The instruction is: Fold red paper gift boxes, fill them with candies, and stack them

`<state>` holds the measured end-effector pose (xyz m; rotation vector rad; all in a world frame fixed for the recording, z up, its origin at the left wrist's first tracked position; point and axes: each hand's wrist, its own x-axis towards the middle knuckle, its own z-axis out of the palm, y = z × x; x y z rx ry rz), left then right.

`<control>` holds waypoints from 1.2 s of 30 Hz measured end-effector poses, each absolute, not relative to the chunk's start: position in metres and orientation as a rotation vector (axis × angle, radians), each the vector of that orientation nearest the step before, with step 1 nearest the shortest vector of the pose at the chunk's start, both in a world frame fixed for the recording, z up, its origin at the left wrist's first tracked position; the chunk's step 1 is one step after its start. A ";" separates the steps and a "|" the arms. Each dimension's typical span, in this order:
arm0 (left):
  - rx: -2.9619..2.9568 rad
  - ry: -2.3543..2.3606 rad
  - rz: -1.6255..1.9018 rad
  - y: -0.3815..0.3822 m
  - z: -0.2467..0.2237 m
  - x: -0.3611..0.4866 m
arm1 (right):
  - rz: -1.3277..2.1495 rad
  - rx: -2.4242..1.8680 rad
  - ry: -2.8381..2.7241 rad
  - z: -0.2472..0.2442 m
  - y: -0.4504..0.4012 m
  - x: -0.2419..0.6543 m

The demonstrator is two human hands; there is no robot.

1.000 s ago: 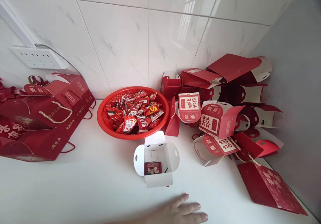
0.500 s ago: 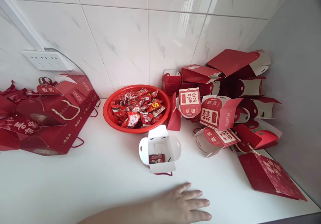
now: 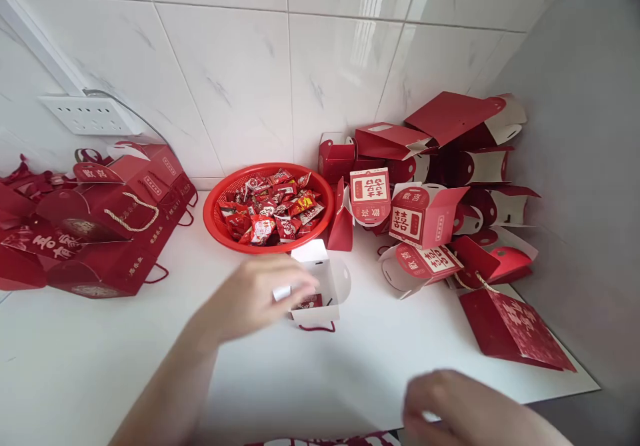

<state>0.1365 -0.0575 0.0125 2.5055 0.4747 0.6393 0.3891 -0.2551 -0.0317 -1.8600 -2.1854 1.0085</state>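
A small open gift box (image 3: 330, 279), white inside with its flaps spread, stands near the middle of the counter. A dark red printed packet (image 3: 315, 301) lies inside, and a red cord handle shows at the box's front. My left hand (image 3: 255, 293) is over the box's left side, fingers stretched toward it and smeared, nothing seen in them; whether it touches the flap I cannot tell. Low at the right, away from the box, my right hand (image 3: 450, 403) is curled and blurred, its fingertips partly hidden.
Behind the box sits a red plastic basket (image 3: 215, 229) of wrapped candies (image 3: 275, 213). Several red and white gift boxes (image 3: 425, 216) crowd the right side, with a red bag (image 3: 517, 329) in front. Dark red boxes (image 3: 100, 253) are piled at left, below a wall socket (image 3: 90, 114).
My left hand has moved up and left from the counter's front to the open box. My right hand has come into view at the lower right. The view has shifted slightly.
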 end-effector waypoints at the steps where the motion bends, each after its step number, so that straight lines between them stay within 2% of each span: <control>1: 2.518 0.631 0.727 -0.048 0.018 0.131 | 0.999 -1.784 -2.198 -0.027 -0.243 0.387; 6: 2.460 1.326 0.999 -0.018 0.028 0.105 | 0.706 -1.516 -2.253 -0.007 -0.166 0.355; 10: 2.460 1.563 0.786 -0.001 0.018 0.089 | 0.739 -1.683 -2.560 -0.012 -0.123 0.322; 13: 2.474 1.649 0.605 0.014 0.002 0.088 | 0.798 -1.798 -2.605 -0.023 -0.110 0.307; 20: 2.457 1.772 0.363 0.040 -0.039 0.111 | 0.885 -1.542 -2.657 -0.035 -0.105 0.302; 28: 2.350 1.778 0.344 0.049 -0.048 0.112 | 1.014 -1.453 -2.498 -0.011 -0.106 0.322; 36: 2.420 1.855 0.349 0.047 -0.041 0.109 | 0.708 -1.699 -2.213 -0.006 -0.104 0.363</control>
